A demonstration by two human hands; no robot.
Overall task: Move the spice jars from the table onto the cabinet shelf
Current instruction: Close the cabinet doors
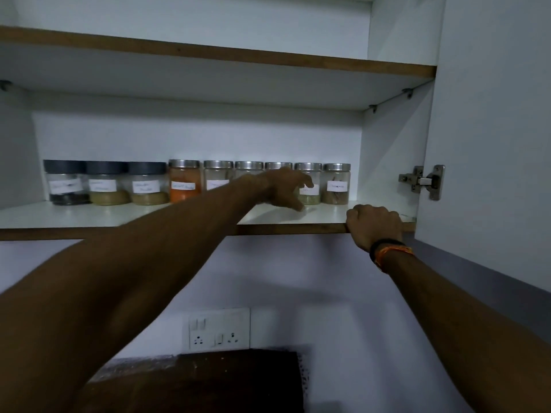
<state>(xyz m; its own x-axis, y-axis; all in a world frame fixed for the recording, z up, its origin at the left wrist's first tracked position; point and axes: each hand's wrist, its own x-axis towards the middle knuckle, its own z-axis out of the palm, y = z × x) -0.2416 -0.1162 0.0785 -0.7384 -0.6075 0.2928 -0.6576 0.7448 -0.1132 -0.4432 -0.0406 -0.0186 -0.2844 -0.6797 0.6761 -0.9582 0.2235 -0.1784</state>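
Steel- and grey-lidded jars [196,183] stand in one row at the back of the shelf [89,216], nine that I can count. His left hand [286,189] reaches in front of the right-hand jars, fingers loosely spread, holding nothing. His right hand [374,223] is curled over the shelf edge. Placing looks nearly finished; next, I'd guess, withdraw without knocking a jar.

You have nine spice jars [185,181] standing upright in one row along the back of the cabinet shelf [89,214], side by side. The three at the left carry dark lids; the other six have silver lids. Each bears a white label. One holds orange powder, two tan powder, one something dark.
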